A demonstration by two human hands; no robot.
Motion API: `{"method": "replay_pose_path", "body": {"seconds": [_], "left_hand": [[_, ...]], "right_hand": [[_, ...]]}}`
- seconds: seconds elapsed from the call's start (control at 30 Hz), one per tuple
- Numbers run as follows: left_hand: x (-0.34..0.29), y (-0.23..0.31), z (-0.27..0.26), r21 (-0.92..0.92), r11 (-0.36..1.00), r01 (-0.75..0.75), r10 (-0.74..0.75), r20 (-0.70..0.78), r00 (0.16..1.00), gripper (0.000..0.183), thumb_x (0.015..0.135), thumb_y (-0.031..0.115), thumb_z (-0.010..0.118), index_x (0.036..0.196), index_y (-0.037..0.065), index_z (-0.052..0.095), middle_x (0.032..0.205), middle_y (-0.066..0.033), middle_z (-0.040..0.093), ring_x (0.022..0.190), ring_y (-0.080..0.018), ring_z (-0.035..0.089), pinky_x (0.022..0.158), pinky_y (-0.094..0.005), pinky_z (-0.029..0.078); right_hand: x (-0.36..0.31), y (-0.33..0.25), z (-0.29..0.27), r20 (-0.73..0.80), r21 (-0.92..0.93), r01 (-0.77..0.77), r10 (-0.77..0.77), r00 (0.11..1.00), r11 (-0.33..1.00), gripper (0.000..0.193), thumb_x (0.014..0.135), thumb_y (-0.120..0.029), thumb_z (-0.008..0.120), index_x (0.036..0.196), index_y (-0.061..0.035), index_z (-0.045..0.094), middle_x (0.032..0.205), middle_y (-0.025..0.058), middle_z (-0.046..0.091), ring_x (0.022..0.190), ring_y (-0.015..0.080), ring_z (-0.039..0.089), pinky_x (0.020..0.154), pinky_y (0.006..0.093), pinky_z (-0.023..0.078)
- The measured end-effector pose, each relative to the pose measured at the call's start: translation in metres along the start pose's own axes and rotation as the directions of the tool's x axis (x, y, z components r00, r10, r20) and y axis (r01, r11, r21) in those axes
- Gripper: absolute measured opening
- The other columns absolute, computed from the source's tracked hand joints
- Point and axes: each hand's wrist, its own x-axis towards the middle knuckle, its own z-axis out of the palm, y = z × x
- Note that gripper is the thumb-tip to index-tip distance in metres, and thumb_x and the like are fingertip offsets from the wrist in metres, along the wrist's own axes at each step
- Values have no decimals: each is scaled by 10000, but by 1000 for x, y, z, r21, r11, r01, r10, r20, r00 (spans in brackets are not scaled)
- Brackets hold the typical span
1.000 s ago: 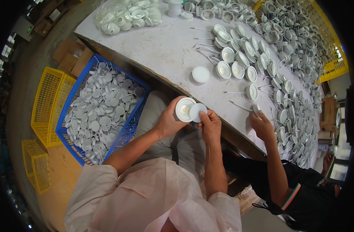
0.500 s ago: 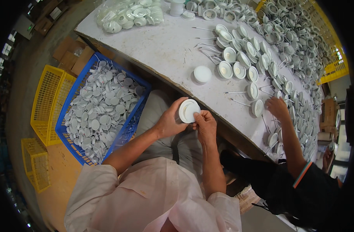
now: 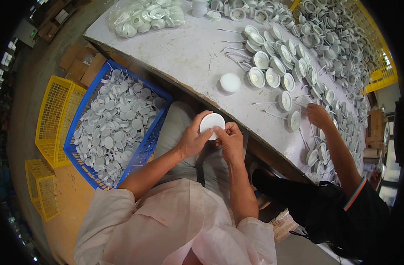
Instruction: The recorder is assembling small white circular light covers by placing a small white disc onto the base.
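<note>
Above my lap, in front of the table edge, both hands hold a round white downlight (image 3: 212, 122) with a flat white disc across its face. My left hand (image 3: 194, 139) curls around its left side, the thumb at the lower rim. My right hand (image 3: 231, 140) is closed at the lower right, its thumb pressing on the disc and its fingers partly hidden beneath. A white round disc-faced piece (image 3: 230, 82) lies alone on the table nearby. Rows of open-faced downlights (image 3: 272, 77) with wire leads lie beyond it.
Left of my legs stands a blue basket (image 3: 69, 148) heaped with small wired discs, beside yellow crates (image 3: 56, 117). A co-worker's hand (image 3: 319, 115) reaches over the table (image 3: 180, 57) from the right. A plastic bag of white cups (image 3: 146, 17) and a big pile of rings (image 3: 334, 39) lie farther back.
The loose disc that my right hand held over part of the downlight now covers its whole face. Both hands shifted slightly left. The co-worker's hand moved a little, near the downlights.
</note>
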Motion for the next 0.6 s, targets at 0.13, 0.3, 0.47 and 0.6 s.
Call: {"method": "replay_pose_path", "body": {"seconds": [0.13, 0.3, 0.47, 0.6], "left_hand": [[-1, -1, 2, 4, 1000, -5, 5, 0, 1000, 461, 918, 119, 518, 1351, 40, 379, 1182, -148, 571, 1094, -218, 563, 919, -335, 457], [-3, 1, 4, 71, 997, -10, 10, -6, 1000, 486, 897, 120, 474, 1359, 48, 340, 1129, -215, 592, 1032, -291, 607, 894, -362, 465], [-4, 1, 5, 74, 997, -2, 1, 15, 1000, 483, 895, 103, 453, 1358, 46, 328, 1119, -226, 591, 1030, -304, 608, 893, -376, 466], [-5, -2, 6, 70, 998, 2, -3, 15, 1000, 480, 894, 94, 444, 1356, 35, 327, 1119, -226, 587, 1035, -303, 604, 898, -375, 466]], "right_hand": [[1, 3, -2, 24, 20, -21, 21, 1000, 1000, 250, 802, -126, 757, 821, -104, 509, 646, 1, 571, 483, 59, 513, 423, 191, 427], [-2, -1, 0, 24, -20, -71, 72, 997, 997, 255, 810, -144, 753, 782, -109, 501, 623, 3, 560, 464, 63, 500, 417, 192, 419], [-1, 3, -4, 49, -12, -74, 74, 996, 997, 286, 815, -154, 750, 731, -112, 481, 606, 9, 544, 450, 71, 484, 404, 201, 404], [0, 8, -5, 62, -5, -96, 96, 993, 995, 302, 817, -163, 751, 715, -112, 471, 598, 12, 535, 443, 75, 471, 392, 211, 383]]}}
